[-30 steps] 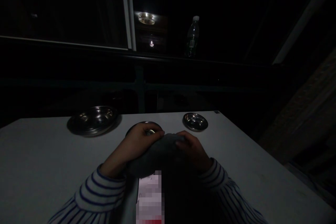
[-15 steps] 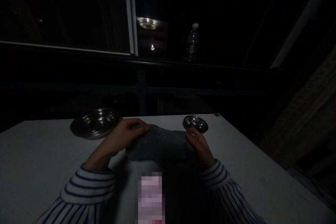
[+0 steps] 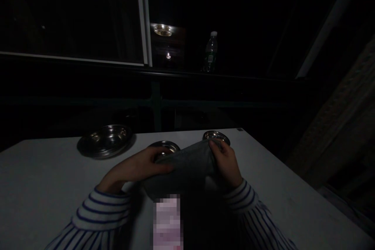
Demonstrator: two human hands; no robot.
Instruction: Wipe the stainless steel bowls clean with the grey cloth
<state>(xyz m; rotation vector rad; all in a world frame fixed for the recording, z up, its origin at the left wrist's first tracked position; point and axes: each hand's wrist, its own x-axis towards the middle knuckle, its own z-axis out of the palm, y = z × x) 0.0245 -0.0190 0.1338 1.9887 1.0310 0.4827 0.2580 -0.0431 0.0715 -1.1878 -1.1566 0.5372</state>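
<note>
A dark grey cloth [image 3: 187, 164] is held up over the table by both of my hands. My left hand [image 3: 140, 166] has it at the left, the thumb lying in front of the cloth and the fingers near its upper edge. At the upper right corner, my right hand [image 3: 225, 160] pinches it between thumb and fingers. Just behind the cloth stands a small metal bowl [image 3: 171, 145], partly covered by the left fingers. Another small metal bowl [image 3: 216, 134] sits beyond my right hand, its front hidden.
Larger metal bowls, seemingly stacked [image 3: 104, 140], stand at the back left of the white table [image 3: 52, 187]. On a dark ledge behind is a plastic bottle [image 3: 211, 52]. A blurred-out pixel patch [image 3: 167, 222] covers the near middle. The room is very dim.
The cloth's left side has come down with my left hand, so its upper edge now slants. The middle bowl shows behind it. My right hand keeps its hold.
</note>
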